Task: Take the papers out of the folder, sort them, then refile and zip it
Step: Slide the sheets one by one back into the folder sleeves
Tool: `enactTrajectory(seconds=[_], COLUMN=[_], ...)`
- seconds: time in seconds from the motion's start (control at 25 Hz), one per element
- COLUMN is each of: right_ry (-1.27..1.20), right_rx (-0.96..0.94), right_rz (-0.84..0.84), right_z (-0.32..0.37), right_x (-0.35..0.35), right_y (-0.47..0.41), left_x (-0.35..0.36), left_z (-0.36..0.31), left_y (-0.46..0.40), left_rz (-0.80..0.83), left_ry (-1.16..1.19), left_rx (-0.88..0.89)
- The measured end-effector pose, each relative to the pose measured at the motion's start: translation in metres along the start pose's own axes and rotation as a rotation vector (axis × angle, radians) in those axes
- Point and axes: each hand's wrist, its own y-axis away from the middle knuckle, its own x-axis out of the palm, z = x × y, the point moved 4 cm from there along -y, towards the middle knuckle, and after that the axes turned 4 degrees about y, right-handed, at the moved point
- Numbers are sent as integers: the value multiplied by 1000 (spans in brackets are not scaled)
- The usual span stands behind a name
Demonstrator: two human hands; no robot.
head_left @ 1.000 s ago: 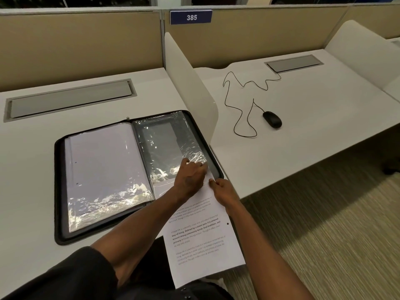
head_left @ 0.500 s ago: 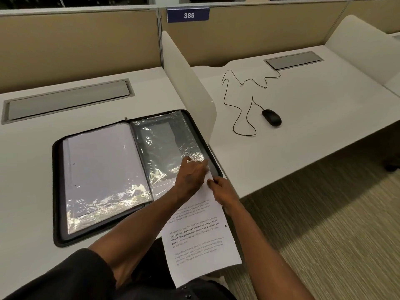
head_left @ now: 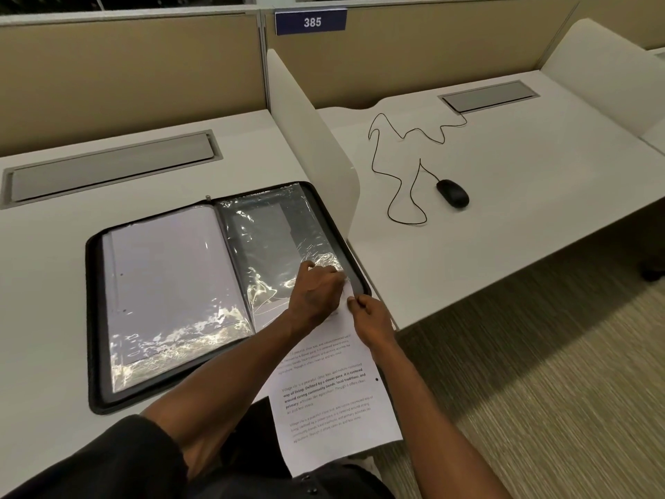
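Black zip folder (head_left: 94, 318) open flat on white desk (head_left: 43, 282), near its front right edge; glossy, crinkled clear sleeves (head_left: 266, 246) on both halves, left one over blank white sheets. Left hand (head_left: 316, 293) curled on wrinkled lower corner of right sleeve, fingers pinching the plastic; right hand (head_left: 370, 318) just beside it, pinching top edge of printed paper (head_left: 331, 397). Paper smooth, rectangular, hanging past desk edge, upper end at sleeve corner.
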Motion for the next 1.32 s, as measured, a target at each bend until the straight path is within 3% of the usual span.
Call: enactTrajectory(seconds=[0.68, 0.84, 0.92, 1.08, 1.2, 1.32], right_ry=[9, -3, 22, 391, 645, 762], right_rx=[89, 57, -24, -547, -777, -756], right_rz=[-15, -132, -221, -409, -293, -166], right_z=[1, 0, -4, -22, -37, -43], right_x=[-5, -7, -11, -4, 26, 46], right_y=[-18, -24, -15, 20, 37, 36], left_x=[0, 0, -1, 2, 8, 7], left_z=[-9, 4, 18, 46, 50, 49], left_y=[12, 41, 65, 102, 108, 106], left_rz=[-32, -114, -158, -104, -38, -9], left_ry=[154, 257, 198, 40, 111, 121], left_rx=[45, -77, -149, -253, -305, -287])
